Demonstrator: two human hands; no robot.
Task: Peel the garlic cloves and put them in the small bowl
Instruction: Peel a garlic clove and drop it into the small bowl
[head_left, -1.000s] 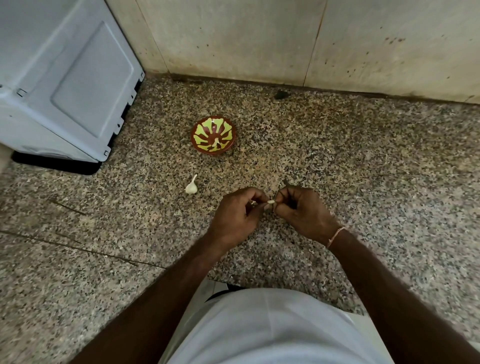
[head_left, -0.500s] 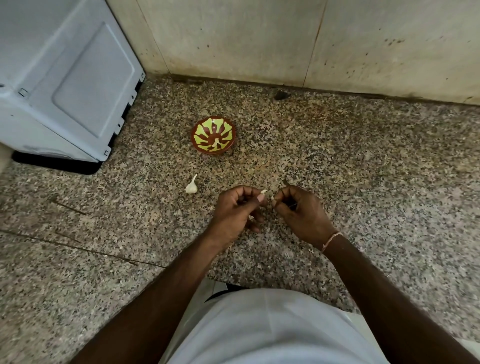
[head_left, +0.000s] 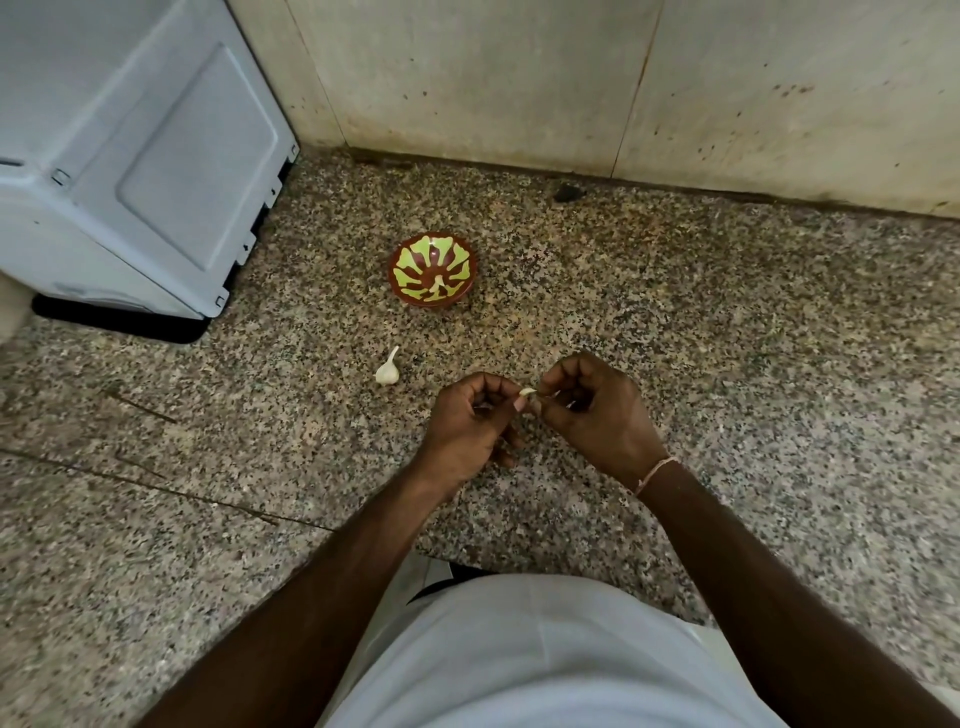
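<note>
A small pale garlic clove (head_left: 528, 391) is pinched between the fingertips of my left hand (head_left: 470, 423) and my right hand (head_left: 592, 410), just above the speckled granite counter (head_left: 727, 338). Both hands have curled fingers; most of the clove is hidden by them. A small brown bowl with a green-yellow pattern (head_left: 410, 260) stands farther back, with a pale peeled clove (head_left: 438, 286) lying inside it. A white piece of a garlic bulb with a pointed stem (head_left: 388, 369) lies on the counter, left of my hands and in front of the bowl.
A large light grey appliance (head_left: 130, 145) fills the back left corner. A stained beige wall (head_left: 571, 78) runs along the back of the counter. My white shirt (head_left: 545, 660) covers the near edge. A dark speck (head_left: 569, 192) lies by the wall.
My hands pulled slightly apart half a second ago and have come back together on the clove. The bowl and the bulb piece have not moved.
</note>
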